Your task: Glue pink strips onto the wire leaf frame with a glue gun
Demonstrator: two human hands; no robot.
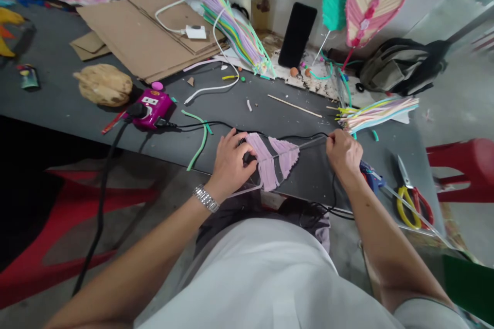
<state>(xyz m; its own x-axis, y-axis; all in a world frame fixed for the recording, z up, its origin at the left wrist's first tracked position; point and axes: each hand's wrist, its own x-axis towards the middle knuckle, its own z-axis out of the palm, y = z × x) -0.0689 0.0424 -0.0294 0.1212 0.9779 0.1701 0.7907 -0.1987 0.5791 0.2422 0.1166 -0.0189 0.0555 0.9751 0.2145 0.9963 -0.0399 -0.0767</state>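
Head view: I see the nearer left hand (234,158) pinching the fuzzy lilac leaf (267,167), right hand (344,151) gripping its thin pale rightward stem (312,142).

L hand (231,160) back-up, fingers (228,139) bent, thumb opp.; R hand (345,154) in loose fist; both forearms (154,254) angled fwd, hands apart.

Hands (233,158) hold lilac pc (267,167) w/ thin rod (313,142) over gray tbl (270,119).
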